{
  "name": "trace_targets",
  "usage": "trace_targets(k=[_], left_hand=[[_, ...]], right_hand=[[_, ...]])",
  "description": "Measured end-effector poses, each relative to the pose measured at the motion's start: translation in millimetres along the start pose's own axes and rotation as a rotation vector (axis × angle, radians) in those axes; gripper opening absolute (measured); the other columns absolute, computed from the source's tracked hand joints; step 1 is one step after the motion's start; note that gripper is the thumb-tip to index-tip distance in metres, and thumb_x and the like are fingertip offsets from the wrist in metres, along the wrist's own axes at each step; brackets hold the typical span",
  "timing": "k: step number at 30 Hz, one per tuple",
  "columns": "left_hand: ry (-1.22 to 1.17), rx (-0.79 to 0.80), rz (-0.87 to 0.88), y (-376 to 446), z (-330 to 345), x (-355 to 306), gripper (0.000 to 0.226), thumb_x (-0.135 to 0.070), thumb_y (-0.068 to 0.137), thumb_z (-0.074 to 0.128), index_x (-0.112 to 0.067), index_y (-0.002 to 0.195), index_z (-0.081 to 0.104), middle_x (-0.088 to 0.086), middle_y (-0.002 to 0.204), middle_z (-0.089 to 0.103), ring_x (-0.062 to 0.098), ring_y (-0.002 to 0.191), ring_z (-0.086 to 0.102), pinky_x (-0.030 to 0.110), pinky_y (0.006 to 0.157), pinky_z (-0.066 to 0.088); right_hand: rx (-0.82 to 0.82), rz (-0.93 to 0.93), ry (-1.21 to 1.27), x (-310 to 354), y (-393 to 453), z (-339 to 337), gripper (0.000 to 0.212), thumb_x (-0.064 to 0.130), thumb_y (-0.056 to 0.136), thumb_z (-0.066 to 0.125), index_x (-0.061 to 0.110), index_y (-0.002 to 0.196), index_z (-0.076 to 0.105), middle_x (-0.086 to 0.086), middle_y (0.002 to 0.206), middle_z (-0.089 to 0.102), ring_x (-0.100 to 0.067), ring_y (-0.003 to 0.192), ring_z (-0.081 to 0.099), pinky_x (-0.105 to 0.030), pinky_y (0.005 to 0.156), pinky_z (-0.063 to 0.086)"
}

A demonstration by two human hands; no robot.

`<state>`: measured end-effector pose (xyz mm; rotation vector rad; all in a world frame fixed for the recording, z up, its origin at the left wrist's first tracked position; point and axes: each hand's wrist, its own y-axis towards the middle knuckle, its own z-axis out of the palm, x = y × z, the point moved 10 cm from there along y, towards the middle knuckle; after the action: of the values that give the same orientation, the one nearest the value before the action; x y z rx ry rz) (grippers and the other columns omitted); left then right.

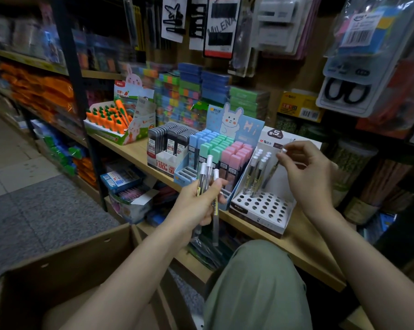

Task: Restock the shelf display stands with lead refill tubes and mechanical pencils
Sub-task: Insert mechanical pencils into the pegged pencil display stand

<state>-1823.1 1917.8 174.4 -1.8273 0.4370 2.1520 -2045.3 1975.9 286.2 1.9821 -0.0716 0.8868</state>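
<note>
Left hand (196,201) grips three pencils (207,179) upright | right hand (306,172) pinches one pencil (273,167) over white stand (263,206)

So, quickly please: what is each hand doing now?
Left hand: grips a bunch of pencils.
Right hand: pinches one pencil by its top, above the stand.

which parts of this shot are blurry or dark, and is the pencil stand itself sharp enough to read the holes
Head view: dim overall, darkest at the right edge and under the shelf; the left aisle shelving is smeared by motion blur, and wide-angle distortion bends the edges. The white pencil stand is sharp, its holes distinct. The left hand gripping spare pencils and the right hand pinching one pencil are clear.
</note>
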Motion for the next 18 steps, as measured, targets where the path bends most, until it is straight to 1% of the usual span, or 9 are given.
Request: trace_targets(k=[3, 6, 9, 11, 14, 15, 16, 18], left_hand=[[-0.058, -0.060, -0.013, 1, -8, 3, 0.020, -0.032, 0.096, 0.057, -0.020, 0.107, 0.068, -0.003, 0.071, 0.061, 0.005, 0.045, 0.035, 0.018, 0.038, 0.027], [-0.097, -0.075, -0.038, 2, -10, 7, 0.018, -0.027, 0.097, 0.057, -0.020, 0.109, 0.068, 0.000, 0.074, 0.060, 0.005, 0.045, 0.034, 0.018, 0.037, 0.027], [-0.122, -0.037, -0.073, 1, -4, 9, 0.018, -0.017, 0.097, 0.056, -0.017, 0.111, 0.067, 0.000, 0.075, 0.060, 0.004, 0.043, 0.035, 0.018, 0.037, 0.027], [-0.103, -0.004, -0.081, 0, 2, 7, 0.019, -0.013, 0.097, 0.054, -0.015, 0.113, 0.065, -0.002, 0.074, 0.061, 0.004, 0.043, 0.034, 0.017, 0.037, 0.027], [-0.040, 0.083, -0.046, -4, 15, 0, 0.019, -0.014, 0.098, 0.055, -0.012, 0.114, 0.064, -0.010, 0.061, 0.060, 0.004, 0.043, 0.030, 0.017, 0.038, 0.024], [-0.020, 0.102, -0.033, -6, 18, -2, 0.019, -0.016, 0.097, 0.056, -0.010, 0.114, 0.063, -0.011, 0.060, 0.062, 0.004, 0.043, 0.029, 0.017, 0.038, 0.024], [-0.013, 0.106, -0.025, -7, 19, -3, 0.019, -0.017, 0.097, 0.057, -0.008, 0.112, 0.063, -0.009, 0.065, 0.067, 0.005, 0.043, 0.029, 0.016, 0.038, 0.024], [-0.021, 0.092, -0.016, -8, 19, -4, 0.019, -0.020, 0.095, 0.060, -0.007, 0.108, 0.066, -0.001, 0.084, 0.074, 0.006, 0.045, 0.030, 0.017, 0.039, 0.023]], right_hand=[[0.007, 0.010, -0.041, -2, 4, -1, 0.012, 0.022, 0.084, 0.075, 0.022, 0.094, 0.068, 0.009, 0.087, 0.069, 0.000, 0.083, 0.067, -0.015, 0.074, 0.052], [-0.012, 0.018, -0.099, -3, 7, -5, 0.009, 0.023, 0.084, 0.075, 0.020, 0.088, 0.067, 0.007, 0.083, 0.068, -0.002, 0.079, 0.067, -0.023, 0.072, 0.055], [-0.010, 0.047, -0.120, -7, 8, -5, 0.009, 0.022, 0.084, 0.075, 0.019, 0.087, 0.067, 0.005, 0.081, 0.069, -0.007, 0.077, 0.067, -0.031, 0.074, 0.058], [-0.002, 0.056, -0.141, -8, 11, -3, 0.008, 0.023, 0.084, 0.075, 0.020, 0.086, 0.067, 0.004, 0.080, 0.069, -0.010, 0.077, 0.068, -0.033, 0.074, 0.058], [0.023, 0.063, -0.229, -7, 18, 1, 0.008, 0.027, 0.083, 0.075, 0.022, 0.087, 0.070, 0.001, 0.083, 0.071, -0.018, 0.083, 0.067, -0.033, 0.076, 0.054], [0.047, 0.054, -0.263, -5, 20, 5, 0.009, 0.028, 0.083, 0.076, 0.022, 0.087, 0.071, 0.000, 0.084, 0.072, -0.020, 0.084, 0.067, -0.033, 0.077, 0.054], [0.077, 0.043, -0.287, -4, 21, 9, 0.011, 0.027, 0.082, 0.077, 0.020, 0.087, 0.072, -0.002, 0.085, 0.073, -0.021, 0.084, 0.067, -0.036, 0.078, 0.055], [0.111, 0.031, -0.306, -3, 19, 13, 0.013, 0.026, 0.081, 0.078, 0.017, 0.087, 0.073, -0.002, 0.087, 0.073, -0.021, 0.085, 0.067, -0.040, 0.079, 0.056]])
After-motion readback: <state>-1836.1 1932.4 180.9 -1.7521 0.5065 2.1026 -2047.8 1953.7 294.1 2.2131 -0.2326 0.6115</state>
